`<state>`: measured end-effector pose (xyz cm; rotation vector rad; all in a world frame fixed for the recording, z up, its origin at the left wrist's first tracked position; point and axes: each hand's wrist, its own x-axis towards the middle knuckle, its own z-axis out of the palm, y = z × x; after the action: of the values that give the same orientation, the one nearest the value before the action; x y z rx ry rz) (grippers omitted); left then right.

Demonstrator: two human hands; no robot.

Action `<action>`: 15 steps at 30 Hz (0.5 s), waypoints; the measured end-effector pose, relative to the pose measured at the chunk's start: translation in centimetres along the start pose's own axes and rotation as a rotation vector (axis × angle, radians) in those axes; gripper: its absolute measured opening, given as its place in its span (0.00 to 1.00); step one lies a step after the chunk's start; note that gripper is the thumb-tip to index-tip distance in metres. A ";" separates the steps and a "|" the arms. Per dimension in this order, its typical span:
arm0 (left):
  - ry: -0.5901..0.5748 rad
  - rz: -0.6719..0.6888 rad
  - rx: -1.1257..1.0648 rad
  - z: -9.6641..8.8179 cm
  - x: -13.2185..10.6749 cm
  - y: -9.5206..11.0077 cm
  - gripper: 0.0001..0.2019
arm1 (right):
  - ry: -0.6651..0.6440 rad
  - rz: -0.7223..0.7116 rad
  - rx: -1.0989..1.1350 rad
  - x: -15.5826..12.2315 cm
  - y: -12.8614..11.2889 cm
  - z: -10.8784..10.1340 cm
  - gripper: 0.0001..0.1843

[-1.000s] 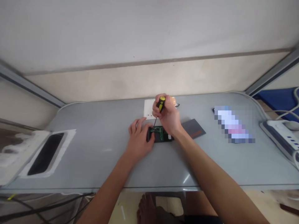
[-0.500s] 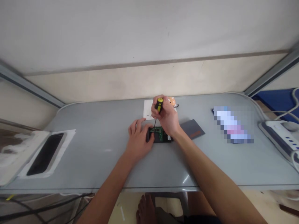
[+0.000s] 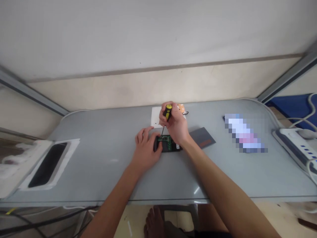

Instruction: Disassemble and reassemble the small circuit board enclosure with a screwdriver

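A black electronic device (image 3: pixel 164 147) lies on the grey desk with its green circuit board exposed. My left hand (image 3: pixel 145 148) grips its left end between thumb and forefinger, while the other fingers rest on the desk. My right hand (image 3: pixel 178 125) is wrapped round the black and yellow handle of a screwdriver (image 3: pixel 168 112). The thin shaft points down, slightly tilted, to the board's upper edge near my left fingertips; its tip is too small to make out. Part of the device's right side is hidden by my right hand.
A dark flat panel (image 3: pixel 202 137) lies beside my right wrist. Behind my hands are a white paper (image 3: pixel 155 116) and an orange trinket (image 3: pixel 181 108). A blurred-out flat object (image 3: pixel 244 134) and a power strip (image 3: pixel 293 143) are at right; a black rectangular object (image 3: pixel 48 164) is at left.
The view has shifted very slightly. Both hands keep their grips, and the screwdriver stays at nearly the same spot on the board.
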<state>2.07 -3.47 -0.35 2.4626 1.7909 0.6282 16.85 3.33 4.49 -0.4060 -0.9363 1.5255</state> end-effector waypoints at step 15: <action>0.004 0.014 0.013 0.1 -0.1 -0.2 0.11 | -0.009 0.004 0.046 0.1 0.4 -0.3 0.21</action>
<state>1.95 -3.44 -0.53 2.4866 1.7859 0.6246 16.81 3.55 4.07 -0.3684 -0.9060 1.5508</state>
